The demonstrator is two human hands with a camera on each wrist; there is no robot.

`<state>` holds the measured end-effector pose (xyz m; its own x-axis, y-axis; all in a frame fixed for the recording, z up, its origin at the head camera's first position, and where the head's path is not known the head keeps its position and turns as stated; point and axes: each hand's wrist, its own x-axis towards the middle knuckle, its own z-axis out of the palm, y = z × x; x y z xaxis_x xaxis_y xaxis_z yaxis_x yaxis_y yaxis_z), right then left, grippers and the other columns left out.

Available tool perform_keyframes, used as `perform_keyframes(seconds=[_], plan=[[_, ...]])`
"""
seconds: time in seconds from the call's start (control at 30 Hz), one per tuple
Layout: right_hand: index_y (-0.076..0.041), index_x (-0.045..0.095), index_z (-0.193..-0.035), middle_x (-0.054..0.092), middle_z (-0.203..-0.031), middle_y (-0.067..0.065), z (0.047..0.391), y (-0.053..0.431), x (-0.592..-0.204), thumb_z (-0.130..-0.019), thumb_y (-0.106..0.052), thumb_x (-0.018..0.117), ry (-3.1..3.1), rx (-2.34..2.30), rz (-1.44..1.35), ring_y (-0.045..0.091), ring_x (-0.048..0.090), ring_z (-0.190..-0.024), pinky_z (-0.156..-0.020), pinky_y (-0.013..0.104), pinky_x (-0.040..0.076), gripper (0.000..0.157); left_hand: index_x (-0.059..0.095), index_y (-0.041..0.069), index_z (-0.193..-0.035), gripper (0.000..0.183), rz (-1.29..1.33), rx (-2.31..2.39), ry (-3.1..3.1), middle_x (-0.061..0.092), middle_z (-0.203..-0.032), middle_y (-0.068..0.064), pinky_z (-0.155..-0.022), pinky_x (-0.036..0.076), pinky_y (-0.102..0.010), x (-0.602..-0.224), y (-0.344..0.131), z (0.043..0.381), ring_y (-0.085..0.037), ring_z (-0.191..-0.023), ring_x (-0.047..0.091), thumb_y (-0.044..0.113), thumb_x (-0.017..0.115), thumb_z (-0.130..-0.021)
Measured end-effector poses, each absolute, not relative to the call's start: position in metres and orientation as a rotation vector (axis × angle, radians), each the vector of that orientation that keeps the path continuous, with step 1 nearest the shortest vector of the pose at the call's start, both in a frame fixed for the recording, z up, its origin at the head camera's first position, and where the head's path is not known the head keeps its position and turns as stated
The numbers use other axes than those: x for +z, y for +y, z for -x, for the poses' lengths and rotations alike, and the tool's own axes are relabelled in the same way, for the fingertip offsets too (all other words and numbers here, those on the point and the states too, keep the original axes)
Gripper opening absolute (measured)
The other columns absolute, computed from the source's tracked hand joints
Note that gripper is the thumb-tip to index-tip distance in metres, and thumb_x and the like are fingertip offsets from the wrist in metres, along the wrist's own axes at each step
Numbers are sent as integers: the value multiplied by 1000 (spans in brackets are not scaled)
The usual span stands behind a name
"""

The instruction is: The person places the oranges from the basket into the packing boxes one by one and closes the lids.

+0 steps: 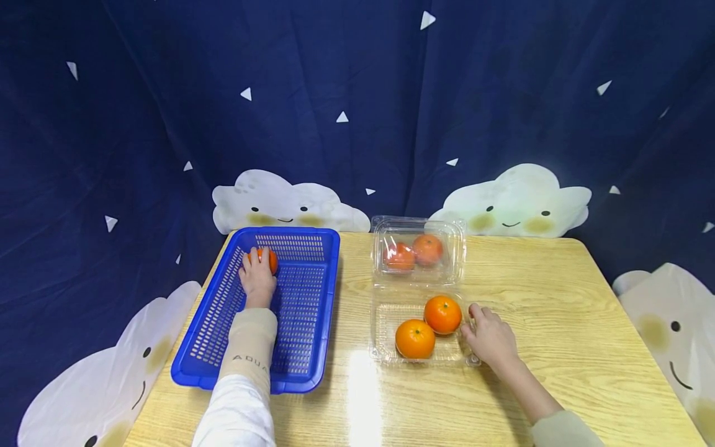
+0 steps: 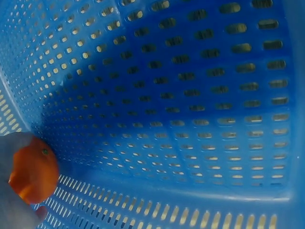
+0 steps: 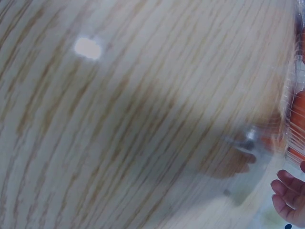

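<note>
My left hand reaches into the blue plastic basket and holds a mandarin near its far left corner. The left wrist view shows the same mandarin, its stem spot visible, against the slotted basket wall, fingers partly around it. On the right, my right hand is beside the right edge of a clear plastic clamshell box, fingers loosely bent, with nothing visible in its grasp. Two mandarins, a rear one and a front one, sit in the box's near half.
The box's lid half lies folded back at the far side, with two redder mandarins showing through its plastic. Everything stands on a wood-grain table. A dark blue curtain with cloud shapes hangs behind the table.
</note>
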<state>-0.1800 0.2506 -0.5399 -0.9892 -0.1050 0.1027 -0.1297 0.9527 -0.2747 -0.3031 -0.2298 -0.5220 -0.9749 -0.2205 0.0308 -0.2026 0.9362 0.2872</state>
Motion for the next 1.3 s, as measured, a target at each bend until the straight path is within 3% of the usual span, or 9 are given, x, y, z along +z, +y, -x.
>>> perform_keyframes(seconds=[0.23,0.53,0.9,1.3], plan=[[-3,51,-106,58,-97,18,181,250,-540,-83,-26,56,-3026,431,-178,34,56,-79,-58,46,46,33,29,10,-137,69,-343,-453,-2990,20,-141,-21,-97,25,-59,-526,-229,304,-42,-131,13,4,63,-77],[-3,51,-105,57,-98,19,180,251,-541,-83,-27,56,-3020,429,-183,35,56,-79,-58,46,46,33,31,9,-135,52,-369,-424,-2945,23,-138,-23,-94,30,-57,-527,-227,302,-45,-125,22,6,52,-87],[-4,51,-104,57,-96,17,181,251,-542,-82,-27,56,-3010,434,-180,33,56,-78,-57,45,45,32,31,7,-135,73,-388,-399,-2951,25,-134,-24,-92,32,-56,-526,-228,299,-47,-120,25,7,70,-74],[-4,50,-104,57,-97,19,181,251,-540,-82,-26,57,-3024,435,-181,34,56,-79,-59,47,46,33,32,6,-134,79,-385,-509,-2918,26,-129,-26,-90,35,-58,-528,-227,298,-51,-115,26,16,77,-70]])
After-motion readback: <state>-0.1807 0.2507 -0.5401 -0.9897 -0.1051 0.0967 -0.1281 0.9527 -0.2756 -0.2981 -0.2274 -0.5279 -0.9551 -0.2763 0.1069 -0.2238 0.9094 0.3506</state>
